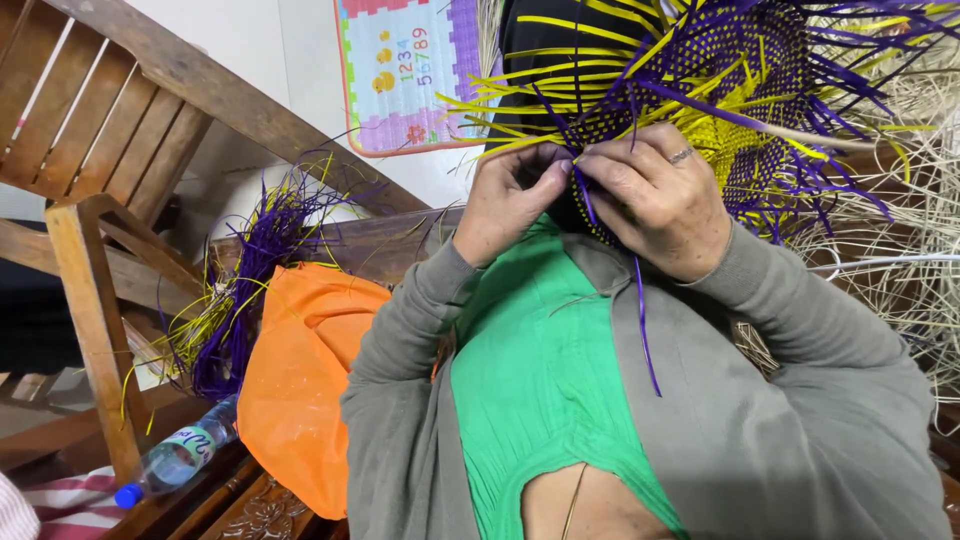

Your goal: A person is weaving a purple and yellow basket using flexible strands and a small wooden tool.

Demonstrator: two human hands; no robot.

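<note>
A half-woven purple-and-yellow basket (pixel 700 90) is held up at chest height, 1 loose purple strand (pixel 645 320) trailing down. The left hand (pixel 510 200) and right hand (pixel 655 200), knuckles touching, both pinch strips at its edge. Beside the person lie 1 orange bag (pixel 300 380), 1 plastic bottle (pixel 175 455) and 1 bundle of purple and yellow strips (pixel 240 290).

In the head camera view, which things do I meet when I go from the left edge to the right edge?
Brown wooden slatted chair → clear plastic bottle with blue cap → bundle of purple and yellow straw strips → orange plastic bag → left hand → right hand → pale natural straw pile.
</note>
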